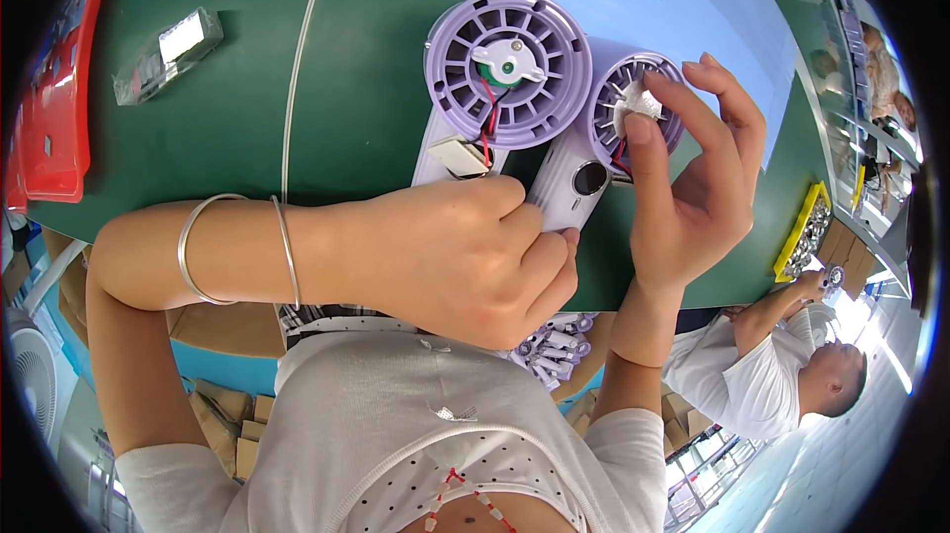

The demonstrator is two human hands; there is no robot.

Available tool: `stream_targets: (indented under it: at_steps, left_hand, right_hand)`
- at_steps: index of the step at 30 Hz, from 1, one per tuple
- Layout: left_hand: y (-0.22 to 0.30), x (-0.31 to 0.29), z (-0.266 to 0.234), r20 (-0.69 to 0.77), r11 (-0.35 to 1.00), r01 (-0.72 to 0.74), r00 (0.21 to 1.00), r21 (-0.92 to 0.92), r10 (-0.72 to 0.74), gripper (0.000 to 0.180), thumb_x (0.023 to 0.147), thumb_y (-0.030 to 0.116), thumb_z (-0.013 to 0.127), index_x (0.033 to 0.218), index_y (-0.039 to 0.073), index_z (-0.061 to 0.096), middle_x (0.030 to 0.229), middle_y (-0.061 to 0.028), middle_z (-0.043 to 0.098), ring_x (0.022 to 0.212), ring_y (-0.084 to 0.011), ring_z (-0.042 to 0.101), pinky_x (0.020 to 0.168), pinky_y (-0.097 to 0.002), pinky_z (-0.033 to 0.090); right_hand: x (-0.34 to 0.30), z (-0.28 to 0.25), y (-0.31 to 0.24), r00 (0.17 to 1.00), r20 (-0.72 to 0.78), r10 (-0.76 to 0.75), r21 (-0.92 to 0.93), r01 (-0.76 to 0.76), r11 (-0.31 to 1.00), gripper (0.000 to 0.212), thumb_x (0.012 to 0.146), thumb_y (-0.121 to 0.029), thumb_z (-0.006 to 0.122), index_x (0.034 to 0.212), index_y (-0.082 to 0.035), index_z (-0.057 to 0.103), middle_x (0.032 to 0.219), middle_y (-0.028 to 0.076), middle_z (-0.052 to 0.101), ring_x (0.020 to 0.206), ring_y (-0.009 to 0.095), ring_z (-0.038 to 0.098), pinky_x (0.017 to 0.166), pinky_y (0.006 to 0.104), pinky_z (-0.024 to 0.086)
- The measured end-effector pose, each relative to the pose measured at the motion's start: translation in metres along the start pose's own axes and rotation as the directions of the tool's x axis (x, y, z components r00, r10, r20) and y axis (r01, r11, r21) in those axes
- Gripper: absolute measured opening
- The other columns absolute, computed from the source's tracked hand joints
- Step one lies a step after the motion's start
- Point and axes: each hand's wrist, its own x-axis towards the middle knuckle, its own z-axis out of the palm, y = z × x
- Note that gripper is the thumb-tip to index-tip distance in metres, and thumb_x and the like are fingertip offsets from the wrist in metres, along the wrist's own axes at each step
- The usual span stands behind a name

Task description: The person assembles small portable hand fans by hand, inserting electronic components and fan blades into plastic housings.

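A clear plastic packet [166,52] is lying at the far left of the green table [346,97]; the left hand [455,256] is curling shut around the handle of the nearer purple fan housing [633,107], which is lying flat beside a second purple fan housing [508,66]; the right hand [693,182] is pinching the small white hub piece [638,102] at that fan's centre between thumb and fingers.

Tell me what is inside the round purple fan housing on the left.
Inside the left fan housing sit a white and green hub and red and black wires. The left hand covers its handle's lower part.
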Motion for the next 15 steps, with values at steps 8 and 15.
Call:
stream_targets:
  at_steps: [8,15]
  left_hand:
    - [0.0005,0.0002,0.0002,-0.002,1.0,0.001,1.0,-0.002,-0.001,0.016,0.069,0.008,0.067,0.08,-0.003,0.07,0.057,0.0034,0.038,0.049,-0.0091,0.038,0.045,-0.0236,0.027]
    - [-0.0003,0.0001,0.0001,0.007,1.0,-0.004,1.0,-0.001,0.004,0.015,0.069,0.008,0.067,0.079,-0.002,0.07,0.057,0.0032,0.036,0.049,-0.0094,0.037,0.045,-0.0241,0.026]
  right_hand:
    - [0.0028,-0.0071,-0.003,0.997,0.069,0.028,0.022,-0.03,0.999,0.027,0.076,0.003,0.077,0.103,0.002,0.073,0.119,0.016,0.063,0.119,0.03,0.057,0.1,0.04,0.045]
    - [0.0034,-0.0074,-0.0028,0.992,0.118,0.054,0.025,-0.058,0.998,0.03,0.077,0.006,0.075,0.107,0.004,0.07,0.12,0.017,0.062,0.121,0.032,0.057,0.103,0.0417,0.044]
